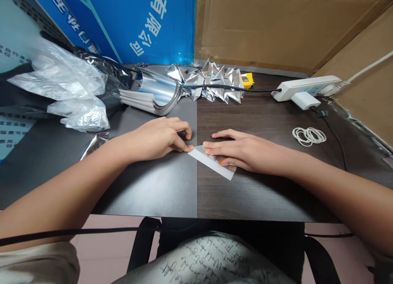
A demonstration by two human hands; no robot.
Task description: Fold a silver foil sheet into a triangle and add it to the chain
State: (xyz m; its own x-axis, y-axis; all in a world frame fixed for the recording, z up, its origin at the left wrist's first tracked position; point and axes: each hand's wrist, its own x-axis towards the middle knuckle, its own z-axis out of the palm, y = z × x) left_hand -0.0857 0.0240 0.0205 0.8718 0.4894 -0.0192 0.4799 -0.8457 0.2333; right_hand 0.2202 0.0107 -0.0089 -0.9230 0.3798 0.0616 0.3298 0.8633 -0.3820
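Note:
A small shiny silver sheet [211, 163] lies flat on the dark table [172, 194] near its middle. My right hand [242, 151] lies flat on top of the sheet, fingers stretched out and pressing it down. My left hand [159, 136] is curled, its thumb and fingertips pinching the sheet's left corner against the table.
A pile of folded silver pieces [211, 83] and a curved stack of silver sheets [156, 93] sit at the back. Clear plastic bags [70, 87] lie at the left. A white power strip [307, 89] and rubber bands [308, 136] are at the right. Cardboard walls stand behind.

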